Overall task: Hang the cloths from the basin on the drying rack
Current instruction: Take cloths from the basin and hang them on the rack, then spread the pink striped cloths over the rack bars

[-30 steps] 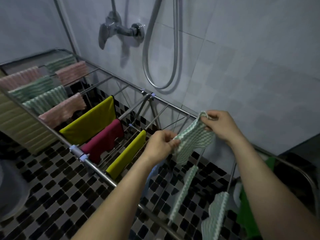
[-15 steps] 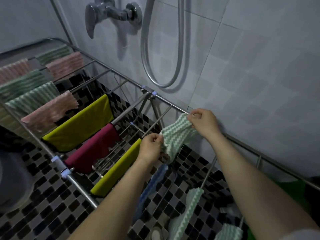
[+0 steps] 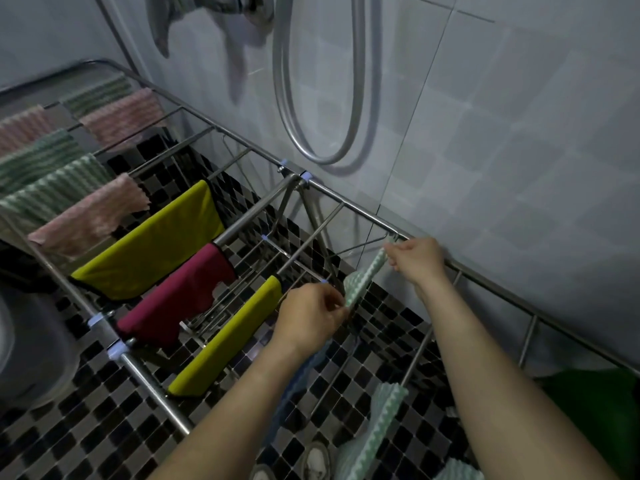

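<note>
The green cloth (image 3: 363, 282) has come down and is pulled flat. It now seems to lie along a thin bar of the rack (image 3: 349, 206). The left hand (image 3: 311, 317) pinches its near end and the right hand (image 3: 415, 261) pinches its far end, so it is almost hung.

cloth tally
there were two yellow cloths (image 3: 149, 244) (image 3: 225, 337), one magenta cloth (image 3: 176, 296), three pink cloths (image 3: 20, 129) (image 3: 121, 116) (image 3: 86, 220), one blue cloth (image 3: 291, 403), six green-striped cloths (image 3: 97, 93) (image 3: 38, 157) (image 3: 52, 194) (image 3: 362, 282) (image 3: 384, 407) (image 3: 457, 474).

Wall (image 3: 519, 150) seemingly hugs drying rack (image 3: 347, 201).
</note>
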`<state>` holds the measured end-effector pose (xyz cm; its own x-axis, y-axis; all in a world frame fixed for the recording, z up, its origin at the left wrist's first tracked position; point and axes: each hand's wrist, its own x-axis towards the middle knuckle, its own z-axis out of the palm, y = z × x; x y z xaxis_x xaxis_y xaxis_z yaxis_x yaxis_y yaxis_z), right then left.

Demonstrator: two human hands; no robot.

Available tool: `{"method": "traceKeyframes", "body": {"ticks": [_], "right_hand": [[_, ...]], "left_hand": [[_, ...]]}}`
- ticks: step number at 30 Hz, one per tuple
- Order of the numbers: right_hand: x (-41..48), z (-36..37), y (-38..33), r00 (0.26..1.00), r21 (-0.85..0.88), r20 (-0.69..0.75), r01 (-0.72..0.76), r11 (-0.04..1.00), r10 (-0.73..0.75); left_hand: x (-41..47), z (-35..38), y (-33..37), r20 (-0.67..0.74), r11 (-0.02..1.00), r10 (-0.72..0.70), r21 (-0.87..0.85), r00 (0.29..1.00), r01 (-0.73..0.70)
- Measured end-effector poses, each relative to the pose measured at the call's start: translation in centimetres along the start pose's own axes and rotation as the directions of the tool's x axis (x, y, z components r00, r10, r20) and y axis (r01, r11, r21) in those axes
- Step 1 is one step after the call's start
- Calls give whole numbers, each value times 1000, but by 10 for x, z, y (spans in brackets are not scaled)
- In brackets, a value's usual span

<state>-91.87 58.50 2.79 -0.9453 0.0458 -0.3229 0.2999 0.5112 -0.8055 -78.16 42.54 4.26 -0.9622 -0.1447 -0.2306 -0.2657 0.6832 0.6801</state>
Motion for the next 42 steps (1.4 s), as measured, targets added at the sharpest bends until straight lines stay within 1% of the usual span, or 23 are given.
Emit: {"method": "traceKeyframes", "body": {"ticks": [9, 15, 19, 21, 23, 25, 26, 28, 32, 34, 36, 37, 40, 41, 42], "right_hand": [[2, 3, -6, 989, -74, -139, 39, 997, -49], [0, -2, -13, 974, -237, -189, 79, 968, -125], [-5, -6, -15, 968, -278, -180, 122, 953, -177], [-8, -8, -18, 967, -251, -103, 199, 947, -231], [-12, -10, -22, 959, -234, 58, 283, 930, -278], [-19, -10, -24, 922, -321, 200, 381, 867, -331], [-20, -8, -24, 907, -365, 238, 416, 833, -348], [-23, -4, -22, 887, -413, 268, 459, 787, -376], [-29, 2, -23, 883, -454, 263, 469, 757, -389], [-34, 1, -28, 880, -476, 257, 476, 740, -400], [-43, 2, -37, 866, -493, 269, 500, 712, -422], [-48, 3, -42, 861, -492, 269, 508, 707, -432], [-68, 8, -60, 834, -417, 313, 550, 724, -454], [-85, 23, -72, 799, -381, 368, 596, 707, -476], [-91, 25, -76, 791, -354, 380, 603, 715, -480]], "left_hand": [[4, 10, 9, -153, 998, 45, -36, 987, -51], [7, 15, 14, -145, 997, 74, 9, 987, -74], [4, 13, 13, -143, 997, 69, 26, 987, -66], [1, 10, 12, -138, 997, 68, 38, 988, -63], [-1, 9, 11, -119, 997, 62, 41, 991, -58], [-3, 9, 12, -111, 998, 52, 52, 993, -46], [-2, 8, 12, -112, 998, 44, 59, 993, -37], [-3, 8, 14, -113, 997, 31, 75, 993, -23], [-7, 6, 16, -94, 998, 2, 70, 996, 4], [-11, 2, 16, -98, 999, 2, 52, 995, 4], [-21, -6, 15, -116, 1000, -16, -7, 993, 15], [-25, -11, 14, -129, 999, -16, -35, 992, 12], [-40, -26, 11, -194, 992, -34, -123, 980, 11], [-59, -41, 0, -243, 986, -59, -166, 968, 18], [-64, -44, -1, -253, 980, -58, -198, 966, 7]]}}
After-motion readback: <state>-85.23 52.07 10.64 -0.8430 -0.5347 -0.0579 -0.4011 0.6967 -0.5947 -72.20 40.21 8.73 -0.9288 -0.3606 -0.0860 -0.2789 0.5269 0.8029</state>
